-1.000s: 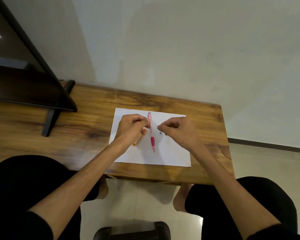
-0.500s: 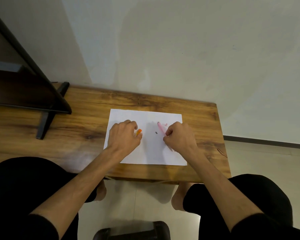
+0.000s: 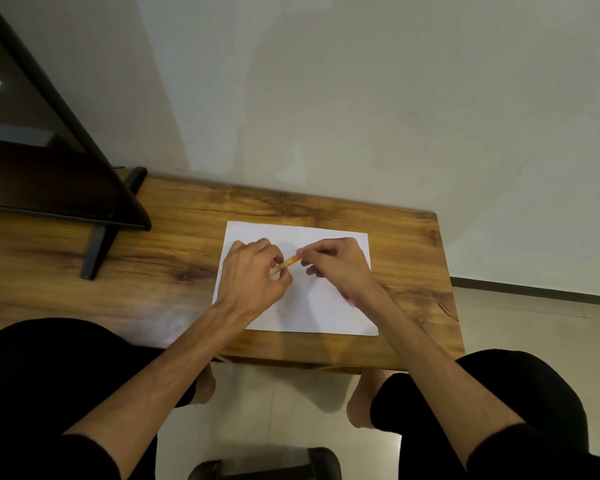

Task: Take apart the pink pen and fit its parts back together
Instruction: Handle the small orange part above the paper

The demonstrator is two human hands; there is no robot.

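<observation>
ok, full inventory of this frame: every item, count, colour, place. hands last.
orange pen part: 1, orange and yellowish, held above the paper between both hands
pink pen body: 1, pink, mostly hidden under the right wrist, on the paper
paper sheet: 1, white, on the table's right half
table: 1, wood grain, against the wall
monitor: 1, black, on its stand at the table's left
left hand: grips the orange part's near end
right hand: pinches its far tip
</observation>
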